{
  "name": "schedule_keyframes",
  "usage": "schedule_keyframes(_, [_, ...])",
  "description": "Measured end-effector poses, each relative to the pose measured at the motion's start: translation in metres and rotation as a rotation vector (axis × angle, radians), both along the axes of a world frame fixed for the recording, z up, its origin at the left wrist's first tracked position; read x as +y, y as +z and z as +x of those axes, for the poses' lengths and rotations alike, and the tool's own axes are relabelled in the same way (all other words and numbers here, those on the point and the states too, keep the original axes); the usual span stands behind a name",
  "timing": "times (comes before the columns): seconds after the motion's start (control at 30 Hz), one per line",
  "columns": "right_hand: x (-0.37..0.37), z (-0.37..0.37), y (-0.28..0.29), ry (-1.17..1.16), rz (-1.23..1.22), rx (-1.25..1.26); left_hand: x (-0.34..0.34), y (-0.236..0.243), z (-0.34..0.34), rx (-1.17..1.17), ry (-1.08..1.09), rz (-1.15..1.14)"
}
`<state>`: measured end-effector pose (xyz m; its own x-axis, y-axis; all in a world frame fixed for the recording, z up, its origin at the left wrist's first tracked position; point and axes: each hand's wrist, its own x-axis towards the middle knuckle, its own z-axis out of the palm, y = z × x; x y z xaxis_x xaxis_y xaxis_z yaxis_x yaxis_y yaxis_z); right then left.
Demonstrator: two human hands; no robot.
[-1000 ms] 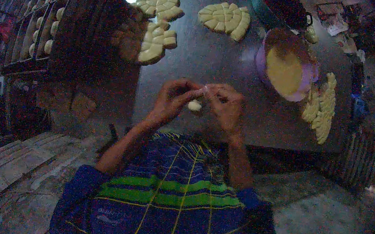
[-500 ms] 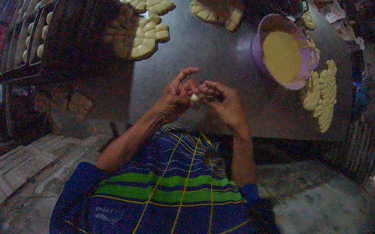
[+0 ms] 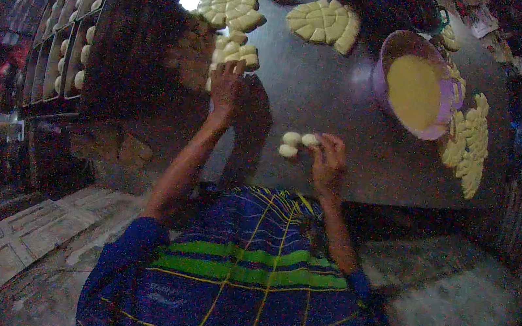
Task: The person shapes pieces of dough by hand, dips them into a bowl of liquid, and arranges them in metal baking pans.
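My left hand (image 3: pixel 227 86) reaches up to a cluster of cut dough pieces (image 3: pixel 236 51) on the metal table (image 3: pixel 291 81). Its fingers are bent at the cluster's near edge, and what they grip is hidden. At centre right, my right hand (image 3: pixel 328 155) has fingertips closed on a small white dough ball (image 3: pixel 310 140). Two more balls (image 3: pixel 289 144) lie just left of that one. Flat, segmented dough rounds (image 3: pixel 227 3) lie beyond my left hand, with another piece (image 3: pixel 322 26) farther right.
A purple tub (image 3: pixel 382 80) holding yellow liquid stands at right, beside knobbly dough lengths (image 3: pixel 473 145). A dark rack (image 3: pixel 102 43) with rows of dough balls stands at left. A dark green container (image 3: pixel 439 21) is at the back right.
My hands, together at the centre before, are now apart: the left has moved forward and left to the dough cluster, the right slightly right. Three small balls now show on the table.
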<state>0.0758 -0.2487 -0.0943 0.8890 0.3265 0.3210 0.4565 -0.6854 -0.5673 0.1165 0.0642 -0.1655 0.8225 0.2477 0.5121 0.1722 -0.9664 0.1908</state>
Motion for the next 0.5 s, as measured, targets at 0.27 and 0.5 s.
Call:
schedule_keyframes(0.27, [0.034, 0.017, 0.029, -0.106, 0.115, 0.115, 0.012, 0.009, 0.038, 0.3, -0.045, -0.204])
schedule_keyframes(0.5, [0.112, 0.045, 0.049, -0.056, 0.856, 0.539, -0.058, 0.109, -0.015, 0.11, -0.435, -1.502])
